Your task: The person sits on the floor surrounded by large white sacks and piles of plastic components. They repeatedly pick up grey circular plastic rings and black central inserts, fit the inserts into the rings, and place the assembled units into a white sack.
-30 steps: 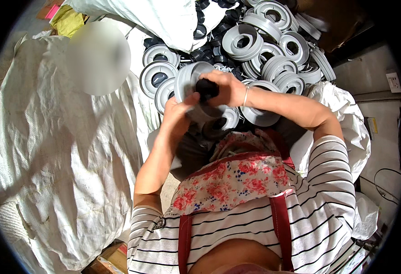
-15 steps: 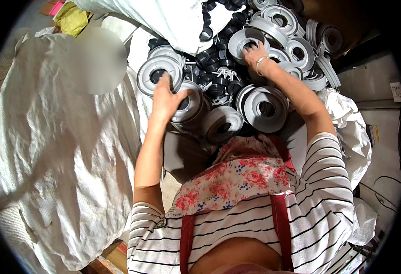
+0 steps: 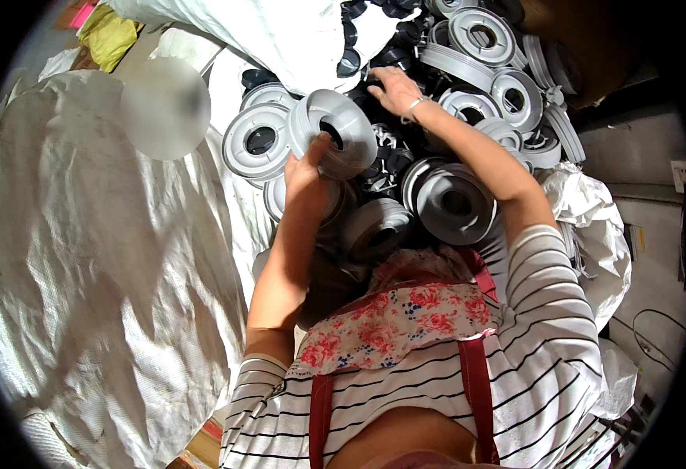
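My left hand (image 3: pixel 305 184) grips a grey plastic ring (image 3: pixel 351 112) by its inner edge, thumb at the central hole. The ring is tilted, wide face up, above other grey parts. Beside it lies a flanged grey ring (image 3: pixel 237 144) with a dark centre. My right hand (image 3: pixel 398 94) reaches over the pile of small black round caps (image 3: pixel 394 162), fingers stretched and apart, with nothing visible in them. Nearer my lap sit a conical grey ring (image 3: pixel 434 209) and another grey ring (image 3: pixel 362 223), partly in shadow.
More grey rings (image 3: pixel 456 35) are heaped at the far right. A white sack (image 3: pixel 280 35) covers part of the black caps. A large white woven sack (image 3: pixel 108 258) fills the left side. Crumpled white plastic (image 3: pixel 593 234) and a thin cable (image 3: pixel 636 332) lie at the right.
My right hand has left the grey ring it touched and moved left over the black caps. That ring now appears in my left hand, which has shifted right.
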### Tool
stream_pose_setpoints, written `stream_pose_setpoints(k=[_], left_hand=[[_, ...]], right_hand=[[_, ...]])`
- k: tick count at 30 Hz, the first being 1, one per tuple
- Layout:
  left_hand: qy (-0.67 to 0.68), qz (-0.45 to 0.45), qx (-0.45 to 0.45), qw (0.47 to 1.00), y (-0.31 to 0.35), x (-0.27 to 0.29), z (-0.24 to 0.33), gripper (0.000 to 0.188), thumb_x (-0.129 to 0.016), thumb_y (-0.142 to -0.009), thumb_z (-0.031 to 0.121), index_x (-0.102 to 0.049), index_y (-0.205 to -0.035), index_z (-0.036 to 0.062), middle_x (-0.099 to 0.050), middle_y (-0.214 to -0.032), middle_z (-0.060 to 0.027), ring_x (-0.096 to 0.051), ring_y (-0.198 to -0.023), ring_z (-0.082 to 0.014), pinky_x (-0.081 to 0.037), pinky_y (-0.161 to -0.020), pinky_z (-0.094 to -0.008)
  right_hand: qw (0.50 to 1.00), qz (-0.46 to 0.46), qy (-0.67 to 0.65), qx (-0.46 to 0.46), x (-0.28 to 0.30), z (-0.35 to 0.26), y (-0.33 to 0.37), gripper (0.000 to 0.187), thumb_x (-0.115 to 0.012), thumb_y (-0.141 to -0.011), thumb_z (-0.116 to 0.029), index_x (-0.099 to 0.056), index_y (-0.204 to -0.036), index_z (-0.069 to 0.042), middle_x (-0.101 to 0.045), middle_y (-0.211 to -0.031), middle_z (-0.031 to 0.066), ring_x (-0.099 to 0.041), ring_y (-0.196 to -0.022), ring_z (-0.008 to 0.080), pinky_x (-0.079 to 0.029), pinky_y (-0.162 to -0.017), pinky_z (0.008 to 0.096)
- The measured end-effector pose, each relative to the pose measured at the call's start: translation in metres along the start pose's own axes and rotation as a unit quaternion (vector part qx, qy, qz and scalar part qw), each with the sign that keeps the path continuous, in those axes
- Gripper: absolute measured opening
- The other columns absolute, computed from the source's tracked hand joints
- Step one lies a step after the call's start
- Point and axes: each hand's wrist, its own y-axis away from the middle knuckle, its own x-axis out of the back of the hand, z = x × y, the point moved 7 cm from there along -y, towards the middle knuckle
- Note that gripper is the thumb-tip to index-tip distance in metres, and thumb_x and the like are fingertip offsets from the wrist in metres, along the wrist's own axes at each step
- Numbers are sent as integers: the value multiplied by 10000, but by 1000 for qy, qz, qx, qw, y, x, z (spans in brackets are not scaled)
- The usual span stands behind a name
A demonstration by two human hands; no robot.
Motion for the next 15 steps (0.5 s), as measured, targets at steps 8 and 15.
stream_pose_setpoints(k=[8, 15], left_hand=[[0, 30, -13, 999, -10, 8, 4, 283, -657, -844, 206, -563, -1029, 13, -605, -814, -88, -591, -750, -196, -479, -708, -320], [74, -87, 25, 993, 17, -29, -8, 286, -580, -876, 245, -573, -979, -22, -607, -908, -89, -587, -834, -177, -459, -784, -312]], right_hand=[[986, -96, 131, 40, -42, 10, 0, 135, -631, -762, -129, -633, -875, -54, -604, -940, 108, -533, -991, 305, -458, -840, 374], [962, -68, -246, 94, 44, -87, 71, 165, -731, -695, -71, -625, -814, -29, -572, -1138, 214, -579, -1001, 323, -435, -880, 343]])
